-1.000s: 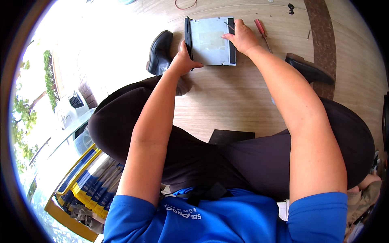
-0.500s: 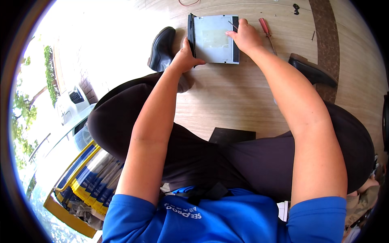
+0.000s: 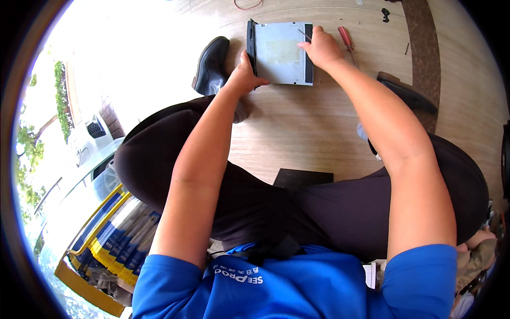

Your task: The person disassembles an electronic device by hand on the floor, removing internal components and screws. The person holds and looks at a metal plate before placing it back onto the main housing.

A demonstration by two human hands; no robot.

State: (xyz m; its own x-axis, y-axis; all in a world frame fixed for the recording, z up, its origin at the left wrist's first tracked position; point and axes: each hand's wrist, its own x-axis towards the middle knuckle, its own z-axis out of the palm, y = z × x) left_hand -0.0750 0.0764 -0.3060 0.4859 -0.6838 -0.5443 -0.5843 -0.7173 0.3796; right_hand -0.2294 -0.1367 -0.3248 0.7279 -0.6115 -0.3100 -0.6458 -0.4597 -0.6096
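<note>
A flat silver metal box with a black front panel, looking like a disc drive, is at the top centre above the floor. My left hand grips its left side at the near corner, fingers along the black panel and thumb at the near edge. At the right edge, my right hand is closed around a thin metal tool whose tip points up and left over the box's top. The tool's handle is hidden in the fist. A pale rectangular patch marks the middle of the top face.
Right of my right hand lies a red-handled screwdriver on the floor. A small black part and a thin rod lie farther right. A black flat panel is between my legs. A yellow rack with packages stands left.
The whole view has shifted slightly. Both hands keep their grips on the box and the tool, and my right elbow sits a little farther right.
</note>
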